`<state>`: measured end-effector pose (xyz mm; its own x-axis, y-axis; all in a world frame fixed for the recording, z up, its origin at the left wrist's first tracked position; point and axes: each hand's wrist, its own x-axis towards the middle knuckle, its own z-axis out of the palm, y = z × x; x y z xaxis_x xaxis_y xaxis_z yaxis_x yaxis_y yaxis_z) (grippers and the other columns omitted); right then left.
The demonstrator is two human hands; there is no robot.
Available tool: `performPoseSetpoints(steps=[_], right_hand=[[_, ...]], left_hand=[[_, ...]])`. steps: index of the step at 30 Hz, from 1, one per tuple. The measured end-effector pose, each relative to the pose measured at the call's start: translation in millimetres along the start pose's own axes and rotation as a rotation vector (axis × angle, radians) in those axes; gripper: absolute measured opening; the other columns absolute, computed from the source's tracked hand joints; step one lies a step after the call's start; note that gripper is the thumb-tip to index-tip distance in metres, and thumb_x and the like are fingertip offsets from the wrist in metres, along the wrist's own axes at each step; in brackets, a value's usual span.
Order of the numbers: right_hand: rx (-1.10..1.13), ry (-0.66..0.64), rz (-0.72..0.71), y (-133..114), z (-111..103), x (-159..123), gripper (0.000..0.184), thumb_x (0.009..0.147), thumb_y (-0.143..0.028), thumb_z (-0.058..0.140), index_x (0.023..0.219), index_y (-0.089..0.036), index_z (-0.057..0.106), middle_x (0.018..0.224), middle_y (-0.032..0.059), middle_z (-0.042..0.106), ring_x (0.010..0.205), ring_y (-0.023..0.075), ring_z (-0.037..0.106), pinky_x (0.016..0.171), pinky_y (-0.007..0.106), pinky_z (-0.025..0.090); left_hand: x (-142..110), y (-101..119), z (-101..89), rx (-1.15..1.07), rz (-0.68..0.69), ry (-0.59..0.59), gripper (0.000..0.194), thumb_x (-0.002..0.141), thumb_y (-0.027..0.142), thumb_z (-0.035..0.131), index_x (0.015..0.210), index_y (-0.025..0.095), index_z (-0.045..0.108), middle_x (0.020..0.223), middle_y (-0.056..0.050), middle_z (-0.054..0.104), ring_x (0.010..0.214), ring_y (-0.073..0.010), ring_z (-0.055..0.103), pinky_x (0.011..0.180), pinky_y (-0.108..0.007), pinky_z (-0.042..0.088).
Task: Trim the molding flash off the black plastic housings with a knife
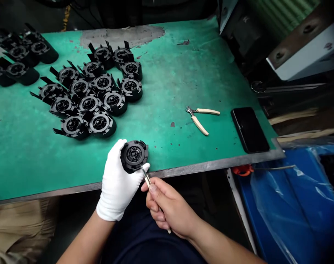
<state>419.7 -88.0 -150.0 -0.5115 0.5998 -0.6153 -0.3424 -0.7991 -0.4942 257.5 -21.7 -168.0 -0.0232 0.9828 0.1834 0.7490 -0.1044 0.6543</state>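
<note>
My left hand [117, 183], in a white glove, is closed around a round black plastic housing [134, 154] near the front edge of the table. The housing's ribbed, ring-shaped face is turned up toward me. In my bare right hand [169, 205] is a slim beige-handled tool [146, 179] with a thin metal tip. That tip meets the near rim of the housing, close to my left thumb. My fingers cover most of the handle, so its exact kind is hard to make out.
Several similar black housings [101, 123] stand grouped on the green tabletop [167, 91], with more at the far left. Cutting nippers [199, 115] with beige handles lie spread at the right, beside a black phone [249, 130]. Blue plastic-covered bins [287, 205] stand below right.
</note>
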Motion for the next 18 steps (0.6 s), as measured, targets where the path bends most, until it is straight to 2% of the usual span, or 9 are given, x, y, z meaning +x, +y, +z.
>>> performPoseSetpoints(steps=[3,5,8,9,11,13,15,18], right_hand=[[-0.029,-0.009,-0.008,-8,1,-3,0.035,0.104,-0.058,0.048,0.110,-0.024,0.052,0.069,-0.0092,0.041,0.047,0.0038,0.025,0.038,0.012,0.022],[-0.128,-0.039,-0.049,-15,5,-11,0.039,0.103,-0.060,0.047,0.112,-0.023,0.054,0.069,-0.0085,0.041,0.048,0.0042,0.029,0.040,0.014,0.024],[-0.384,-0.206,-0.174,-20,19,-22,0.036,0.102,-0.054,0.054,0.111,-0.020,0.062,0.072,-0.0042,0.052,0.057,0.0060,0.044,0.050,0.018,0.035],[-0.404,-0.256,-0.175,-19,24,-24,0.035,0.102,-0.053,0.055,0.110,-0.020,0.063,0.073,-0.0036,0.054,0.058,0.0063,0.046,0.052,0.018,0.036],[-0.231,-0.263,-0.089,-12,32,-21,0.038,0.100,-0.058,0.055,0.107,-0.021,0.060,0.069,-0.0060,0.049,0.052,0.0054,0.041,0.048,0.016,0.037],[0.064,-0.161,0.004,-1,36,-12,0.043,0.096,-0.065,0.056,0.103,-0.022,0.055,0.065,-0.0093,0.042,0.045,0.0042,0.032,0.039,0.014,0.037],[0.253,-0.057,0.004,8,36,-2,0.042,0.093,-0.064,0.062,0.098,-0.022,0.053,0.063,-0.0104,0.040,0.043,0.0037,0.028,0.035,0.015,0.039],[0.350,-0.006,-0.020,16,36,6,0.036,0.094,-0.056,0.064,0.097,-0.022,0.052,0.063,-0.0096,0.041,0.043,0.0036,0.027,0.034,0.013,0.036]], left_hand=[[2,3,-0.8,0.001,-0.014,-0.030,0.088,0.080,0.044,0.082,0.150,0.021,0.035,0.148,-0.015,0.050,0.138,-0.0321,0.051,0.119,-0.051,0.042],[1,4,-0.9,0.018,0.006,-0.020,0.087,0.081,0.046,0.081,0.150,0.020,0.035,0.148,-0.016,0.050,0.139,-0.0327,0.050,0.120,-0.051,0.042],[0,3,-0.5,0.057,0.024,-0.022,0.089,0.081,0.051,0.080,0.151,0.020,0.035,0.149,-0.016,0.049,0.140,-0.0343,0.049,0.120,-0.053,0.041],[-1,2,-0.1,0.066,0.023,-0.019,0.089,0.080,0.052,0.080,0.151,0.020,0.035,0.150,-0.017,0.049,0.141,-0.0345,0.049,0.120,-0.053,0.040],[-1,2,0.9,0.066,0.022,0.002,0.091,0.080,0.054,0.080,0.150,0.019,0.035,0.149,-0.017,0.049,0.140,-0.0345,0.050,0.120,-0.052,0.041],[-1,1,2.4,0.051,0.018,0.025,0.093,0.078,0.056,0.081,0.150,0.018,0.036,0.146,-0.018,0.051,0.137,-0.0347,0.053,0.118,-0.052,0.043],[0,1,4.1,0.042,0.005,0.031,0.095,0.076,0.060,0.082,0.149,0.017,0.037,0.145,-0.018,0.052,0.135,-0.0357,0.054,0.116,-0.053,0.044],[0,1,6.5,0.038,-0.002,0.052,0.097,0.073,0.062,0.082,0.147,0.017,0.039,0.143,-0.018,0.053,0.133,-0.0363,0.055,0.115,-0.054,0.045]])
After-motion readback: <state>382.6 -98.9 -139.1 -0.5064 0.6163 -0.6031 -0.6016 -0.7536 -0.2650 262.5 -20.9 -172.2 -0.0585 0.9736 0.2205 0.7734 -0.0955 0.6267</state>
